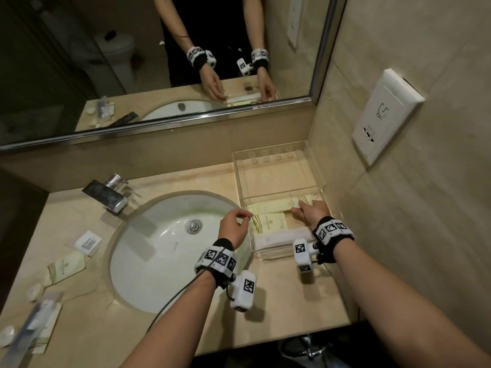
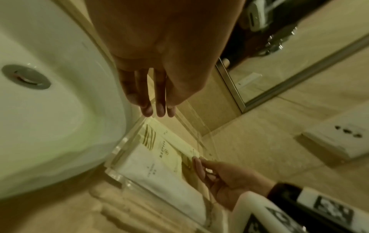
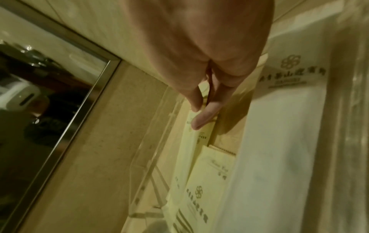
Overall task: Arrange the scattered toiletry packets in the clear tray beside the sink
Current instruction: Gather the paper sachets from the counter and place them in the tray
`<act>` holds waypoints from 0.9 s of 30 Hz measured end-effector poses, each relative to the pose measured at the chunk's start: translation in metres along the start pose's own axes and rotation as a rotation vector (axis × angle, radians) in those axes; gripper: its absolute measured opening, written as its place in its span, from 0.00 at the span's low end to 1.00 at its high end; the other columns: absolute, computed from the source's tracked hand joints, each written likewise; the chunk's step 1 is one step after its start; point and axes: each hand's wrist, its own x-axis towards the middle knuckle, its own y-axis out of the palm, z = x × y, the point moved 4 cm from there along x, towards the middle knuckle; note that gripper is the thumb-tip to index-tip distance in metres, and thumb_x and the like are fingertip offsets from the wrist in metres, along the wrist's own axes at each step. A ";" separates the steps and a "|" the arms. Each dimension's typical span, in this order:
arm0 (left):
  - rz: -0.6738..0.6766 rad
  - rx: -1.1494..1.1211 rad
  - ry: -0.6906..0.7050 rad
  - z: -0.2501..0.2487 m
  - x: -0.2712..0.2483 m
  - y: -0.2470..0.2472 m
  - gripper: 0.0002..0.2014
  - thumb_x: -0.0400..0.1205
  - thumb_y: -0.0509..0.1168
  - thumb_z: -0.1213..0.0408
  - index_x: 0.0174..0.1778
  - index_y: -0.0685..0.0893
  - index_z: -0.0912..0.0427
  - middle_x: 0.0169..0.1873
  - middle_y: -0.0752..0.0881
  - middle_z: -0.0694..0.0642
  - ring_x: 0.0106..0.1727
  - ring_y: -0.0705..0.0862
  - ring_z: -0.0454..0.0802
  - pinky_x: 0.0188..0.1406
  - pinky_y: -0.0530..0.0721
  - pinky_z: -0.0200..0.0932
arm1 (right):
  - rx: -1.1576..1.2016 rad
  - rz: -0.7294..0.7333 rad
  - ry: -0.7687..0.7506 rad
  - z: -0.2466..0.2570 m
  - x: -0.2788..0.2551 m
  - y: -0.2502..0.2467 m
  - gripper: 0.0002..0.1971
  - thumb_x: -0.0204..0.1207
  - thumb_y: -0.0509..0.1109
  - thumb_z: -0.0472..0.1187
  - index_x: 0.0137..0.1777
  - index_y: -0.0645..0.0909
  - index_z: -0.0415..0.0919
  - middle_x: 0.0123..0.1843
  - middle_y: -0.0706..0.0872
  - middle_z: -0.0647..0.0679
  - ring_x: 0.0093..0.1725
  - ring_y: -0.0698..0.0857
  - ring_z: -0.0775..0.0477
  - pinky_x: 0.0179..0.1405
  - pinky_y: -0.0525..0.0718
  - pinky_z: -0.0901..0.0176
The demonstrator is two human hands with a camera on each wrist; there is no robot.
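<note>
The clear tray [image 1: 273,179] stands on the counter right of the sink, against the wall. Its near compartment holds a long cream packet [image 1: 273,205], a square cream packet [image 1: 268,223] and a long white packet [image 1: 281,239]. My right hand [image 1: 305,207] reaches into the tray and pinches the right end of the long cream packet [image 3: 187,149] between thumb and fingertip. My left hand [image 1: 236,224] hovers over the sink rim beside the tray's left wall [image 2: 119,157], fingers relaxed and holding nothing. More packets lie left of the sink: a white square one [image 1: 87,241], a cream one [image 1: 65,266] and a long one [image 1: 39,322].
The white basin [image 1: 159,248] fills the counter's middle, with a chrome faucet [image 1: 111,195] behind it at the left. Small round soaps [image 1: 34,289] lie among the left packets. A socket plate [image 1: 385,115] sits on the right wall, close to the tray. The mirror runs along the back.
</note>
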 end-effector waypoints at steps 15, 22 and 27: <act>0.221 0.540 0.198 -0.003 0.018 0.028 0.20 0.84 0.57 0.68 0.74 0.75 0.57 0.76 0.73 0.53 0.73 0.73 0.58 0.75 0.71 0.51 | -0.383 -0.191 -0.214 0.056 -0.084 0.002 0.19 0.73 0.78 0.43 0.59 0.79 0.37 0.67 0.78 0.39 0.61 0.83 0.38 0.63 0.82 0.46; 0.397 0.791 0.095 0.002 0.024 0.039 0.24 0.87 0.49 0.64 0.82 0.61 0.54 0.84 0.57 0.49 0.77 0.64 0.65 0.74 0.71 0.56 | -0.455 -0.159 -0.263 0.050 -0.088 0.002 0.19 0.76 0.73 0.40 0.67 0.80 0.40 0.67 0.79 0.40 0.62 0.83 0.40 0.67 0.81 0.46; 0.424 0.805 0.075 0.007 0.025 0.043 0.23 0.88 0.49 0.64 0.81 0.62 0.56 0.84 0.56 0.51 0.78 0.63 0.67 0.76 0.68 0.57 | -0.497 -0.095 -0.264 0.048 -0.092 0.000 0.23 0.77 0.73 0.42 0.72 0.77 0.40 0.71 0.75 0.40 0.65 0.82 0.40 0.69 0.79 0.51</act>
